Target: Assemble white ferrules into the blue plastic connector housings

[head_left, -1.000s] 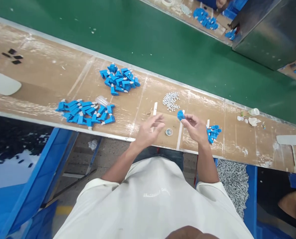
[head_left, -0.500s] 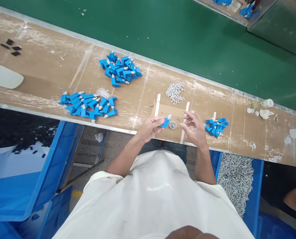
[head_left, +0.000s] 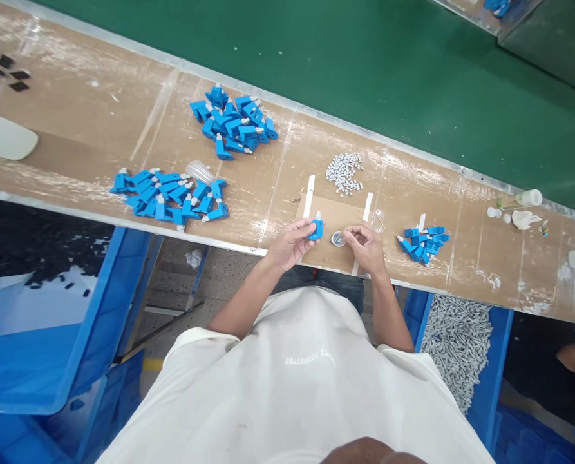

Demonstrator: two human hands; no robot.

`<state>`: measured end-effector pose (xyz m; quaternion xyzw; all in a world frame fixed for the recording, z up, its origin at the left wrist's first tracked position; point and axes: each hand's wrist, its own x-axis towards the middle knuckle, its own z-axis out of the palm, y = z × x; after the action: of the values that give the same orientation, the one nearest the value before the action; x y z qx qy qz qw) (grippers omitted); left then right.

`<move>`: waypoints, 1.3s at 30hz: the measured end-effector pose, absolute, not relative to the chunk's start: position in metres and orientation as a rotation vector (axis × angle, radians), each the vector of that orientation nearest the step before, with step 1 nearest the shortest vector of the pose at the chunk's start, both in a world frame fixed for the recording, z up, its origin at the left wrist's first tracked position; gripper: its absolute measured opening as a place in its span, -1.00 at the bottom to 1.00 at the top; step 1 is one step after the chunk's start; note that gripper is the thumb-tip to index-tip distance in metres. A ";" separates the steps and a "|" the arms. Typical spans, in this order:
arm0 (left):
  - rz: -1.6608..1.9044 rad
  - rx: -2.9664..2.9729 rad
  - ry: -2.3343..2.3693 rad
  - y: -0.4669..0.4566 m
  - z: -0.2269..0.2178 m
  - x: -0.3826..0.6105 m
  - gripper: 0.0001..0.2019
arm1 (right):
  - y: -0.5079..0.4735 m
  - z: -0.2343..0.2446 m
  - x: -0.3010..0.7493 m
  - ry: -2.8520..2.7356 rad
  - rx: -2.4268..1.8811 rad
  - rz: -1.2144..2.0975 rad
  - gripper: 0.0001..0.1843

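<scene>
Between the thumb and fingers of my left hand (head_left: 290, 245) is a small blue plastic part (head_left: 316, 229), upright with its white tip pointing away from me. My right hand (head_left: 367, 248) is closed in a pinch at the right rim of a small round clear dish (head_left: 337, 240). Whatever those fingertips hold is too small or too hidden to make out. Tiny dark bits lie in the dish. Under both hands is a cardboard sheet (head_left: 338, 209) with white tape strips at its sides. Just beyond my right hand lies a thin stick (head_left: 380, 220).
Blue parts lie in a far pile (head_left: 236, 125), a left pile (head_left: 171, 196) and a right pile (head_left: 423, 243). Small white pieces (head_left: 344, 173) sit beyond the cardboard. A bin of grey pieces (head_left: 456, 345) stands below at right, a bin of black pieces (head_left: 40, 251) at left.
My right hand has moved left and down to the dish, its fingers closing together. My left hand has turned the blue part more upright and shifted it slightly left. The view has shifted a little.
</scene>
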<state>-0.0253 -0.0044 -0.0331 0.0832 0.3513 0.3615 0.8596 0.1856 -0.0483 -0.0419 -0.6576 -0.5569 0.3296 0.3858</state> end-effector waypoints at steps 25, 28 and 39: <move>0.825 0.167 0.820 -0.007 -0.036 -0.036 -0.83 | -0.061 -0.045 0.178 -1.513 -1.634 0.544 -0.77; 0.818 0.194 0.797 -0.008 -0.035 -0.036 -0.85 | -0.060 -0.043 0.180 -1.491 -1.654 0.618 -0.76; 0.680 0.213 0.723 -0.016 -0.025 -0.015 -0.85 | -0.057 -0.045 0.199 -0.821 -1.466 1.118 -0.55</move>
<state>-0.0149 -0.0155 -0.0251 0.1018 0.3461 0.3255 0.8740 0.1992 -0.0569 -0.0446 -0.6149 -0.3442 0.4690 0.5324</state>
